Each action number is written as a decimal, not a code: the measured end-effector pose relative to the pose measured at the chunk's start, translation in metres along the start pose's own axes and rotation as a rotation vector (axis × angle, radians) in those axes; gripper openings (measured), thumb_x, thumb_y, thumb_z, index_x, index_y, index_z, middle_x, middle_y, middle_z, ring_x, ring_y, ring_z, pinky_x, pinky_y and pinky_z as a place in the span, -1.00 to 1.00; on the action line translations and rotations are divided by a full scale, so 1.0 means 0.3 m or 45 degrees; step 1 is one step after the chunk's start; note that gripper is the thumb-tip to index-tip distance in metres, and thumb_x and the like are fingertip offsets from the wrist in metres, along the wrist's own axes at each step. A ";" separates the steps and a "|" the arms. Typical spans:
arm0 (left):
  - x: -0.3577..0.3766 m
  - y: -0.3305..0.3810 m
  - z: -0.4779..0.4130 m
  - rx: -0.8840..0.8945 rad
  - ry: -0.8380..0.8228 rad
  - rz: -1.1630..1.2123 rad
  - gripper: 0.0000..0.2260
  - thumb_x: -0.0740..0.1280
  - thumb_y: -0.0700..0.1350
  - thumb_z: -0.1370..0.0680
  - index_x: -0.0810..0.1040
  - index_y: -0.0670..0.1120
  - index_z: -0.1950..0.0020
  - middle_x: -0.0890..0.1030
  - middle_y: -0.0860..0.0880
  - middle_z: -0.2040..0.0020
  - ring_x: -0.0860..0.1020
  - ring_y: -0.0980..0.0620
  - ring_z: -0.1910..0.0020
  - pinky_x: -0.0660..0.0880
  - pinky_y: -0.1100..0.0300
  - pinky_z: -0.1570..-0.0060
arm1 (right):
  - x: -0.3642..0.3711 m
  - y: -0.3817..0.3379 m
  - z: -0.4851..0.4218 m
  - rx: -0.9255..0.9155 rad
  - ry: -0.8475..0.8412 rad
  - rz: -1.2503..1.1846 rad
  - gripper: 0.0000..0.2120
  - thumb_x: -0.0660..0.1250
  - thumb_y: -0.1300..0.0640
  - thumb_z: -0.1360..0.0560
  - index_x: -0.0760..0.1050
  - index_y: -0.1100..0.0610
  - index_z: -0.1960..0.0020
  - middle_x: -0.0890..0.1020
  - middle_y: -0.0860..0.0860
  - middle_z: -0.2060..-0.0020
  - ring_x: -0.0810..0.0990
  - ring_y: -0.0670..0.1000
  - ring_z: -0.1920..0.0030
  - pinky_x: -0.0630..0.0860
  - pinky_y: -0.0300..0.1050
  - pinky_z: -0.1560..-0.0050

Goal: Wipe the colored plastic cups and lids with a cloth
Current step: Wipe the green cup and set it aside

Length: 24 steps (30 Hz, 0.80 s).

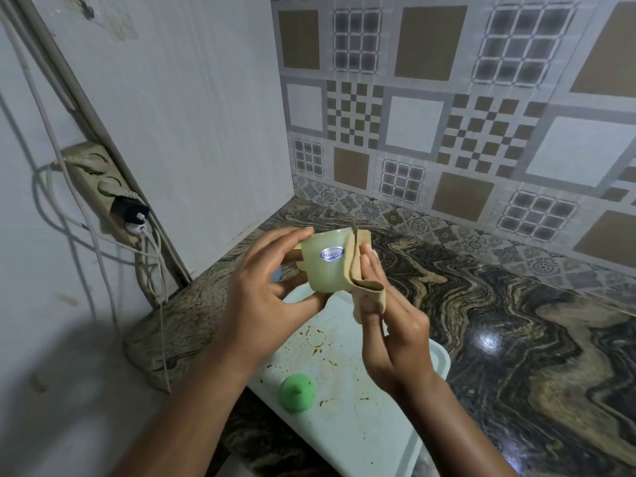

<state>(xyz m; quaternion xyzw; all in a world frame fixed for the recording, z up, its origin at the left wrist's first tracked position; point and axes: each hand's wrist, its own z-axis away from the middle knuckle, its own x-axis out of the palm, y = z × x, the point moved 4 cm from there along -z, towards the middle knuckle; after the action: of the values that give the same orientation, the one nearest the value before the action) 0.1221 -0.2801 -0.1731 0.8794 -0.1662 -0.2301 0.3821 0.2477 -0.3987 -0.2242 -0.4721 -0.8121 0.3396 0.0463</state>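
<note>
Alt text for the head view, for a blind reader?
The left hand holds a pale green cup while the right hand presses a tan cloth against it, above a stained white tray. A green lid lies on the tray, which sits on a marbled countertop.

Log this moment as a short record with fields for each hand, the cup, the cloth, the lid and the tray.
Left hand: grips the pale green cup by rim and base
Right hand: holds the beige cloth against the cup's side
Cup: held above the tray, oval sticker facing the camera
Lid: green lid lies on the tray, untouched
Tray: pale, brown-stained, on the marbled countertop
Wall: power strip with plugs, at left
</note>
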 end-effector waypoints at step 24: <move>0.009 -0.024 0.027 -0.128 -0.027 0.096 -0.30 0.64 -0.36 -0.27 0.54 0.10 -0.31 0.53 0.03 -0.34 0.62 -0.05 -0.23 0.67 0.13 0.07 | -0.023 0.039 -0.055 0.141 0.020 0.011 -0.62 0.17 0.17 -0.65 0.53 0.32 -0.37 0.65 0.14 -0.27 0.63 0.07 -0.29 0.58 0.01 -0.23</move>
<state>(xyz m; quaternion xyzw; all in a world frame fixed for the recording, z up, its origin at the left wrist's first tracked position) 0.1208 -0.2815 -0.1840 0.8498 -0.1912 -0.2329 0.4324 0.2666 -0.3919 -0.2167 -0.4750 -0.7896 0.3806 0.0775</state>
